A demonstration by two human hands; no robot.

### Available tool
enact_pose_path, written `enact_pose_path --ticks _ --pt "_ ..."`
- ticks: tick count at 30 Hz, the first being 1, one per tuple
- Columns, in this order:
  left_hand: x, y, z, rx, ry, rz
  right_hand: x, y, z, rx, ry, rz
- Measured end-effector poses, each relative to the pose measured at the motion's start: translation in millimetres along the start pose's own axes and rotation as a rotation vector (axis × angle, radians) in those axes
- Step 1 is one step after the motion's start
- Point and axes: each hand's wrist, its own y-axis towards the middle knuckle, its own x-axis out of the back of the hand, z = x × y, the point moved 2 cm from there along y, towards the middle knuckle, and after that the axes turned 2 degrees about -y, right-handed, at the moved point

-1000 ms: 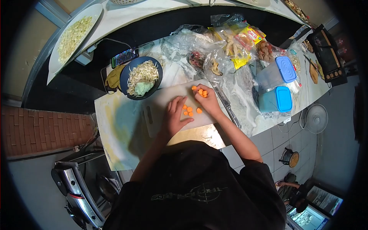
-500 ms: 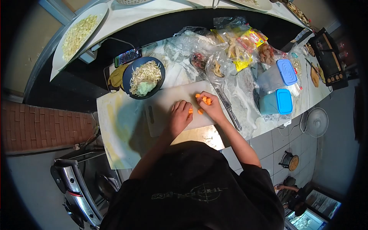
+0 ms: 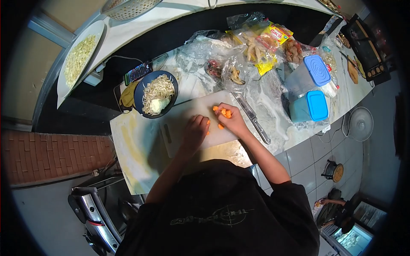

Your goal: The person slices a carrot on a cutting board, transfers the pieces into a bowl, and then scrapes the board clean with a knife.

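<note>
Both hands are over a white cutting board (image 3: 183, 112). My right hand (image 3: 234, 122) is closed around several orange carrot pieces (image 3: 224, 112), which show at its fingertips. A loose carrot piece (image 3: 221, 126) lies on the board below them. My left hand (image 3: 196, 130) has its fingers curled down on the board, with bits of carrot (image 3: 208, 123) showing at its inner edge; what the fingers hide I cannot see. Right of the board lies a knife (image 3: 255, 123) with a dark handle. At the board's upper left, a dark blue plate (image 3: 139, 91) bears bean sprouts (image 3: 160, 87) and a pale lump (image 3: 159, 105).
Plastic bags of food (image 3: 256, 51) and two blue-lidded containers (image 3: 317, 105) stand to the right. A phone (image 3: 137, 73) leans behind the plate. On the raised ledge are a dish of chopped pale vegetable (image 3: 80, 59) and a perforated basket (image 3: 128, 9). Another person's arm (image 3: 334, 201) shows far right.
The camera view has turned and shifted slightly. My left hand has drawn a little left and tilted over the carrot bits. My right hand still grips its carrot pieces.
</note>
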Motion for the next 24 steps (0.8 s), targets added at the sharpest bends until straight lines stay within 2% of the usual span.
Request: enact_pose_path --ticks 3,5,7,9,10,14,16,18,19,22,23,24 --pt "13 2 3 0.06 -0.174 -0.052 1 -2 -2 -0.062 -0.027 0.032" --pt "46 7 12 0.235 -0.335 -0.136 -1 -3 -1 -0.059 -0.007 0.04" --pt "70 13 42 0.282 -0.404 -0.23 -4 0 1 -0.053 0.007 0.056" --pt "105 19 55 0.488 -0.341 -0.296 -11 9 6 0.045 -0.141 0.06" --pt "116 18 76 0.439 -0.201 -0.323 -17 15 10 0.044 -0.142 0.072" --pt "135 15 127 0.509 -0.227 -0.303 -49 57 35 0.077 -0.231 0.225" --pt "125 10 150 0.52 -0.229 -0.294 -70 87 44 0.222 -0.354 0.292" --pt "109 2 170 0.426 -0.17 -0.292 -93 115 55 0.28 -0.487 0.332" --pt "108 2 172 0.494 -0.149 -0.22 -105 127 58 0.338 -0.609 0.354" --pt "109 1 161 0.5 -0.179 -0.351 -137 154 60 0.382 -0.77 0.374" --pt "112 -2 157 0.508 -0.125 -0.329 -142 160 58 0.29 -0.85 0.417" --pt "112 -5 156 0.522 -0.124 -0.338 -146 166 51 0.293 -0.851 0.433"
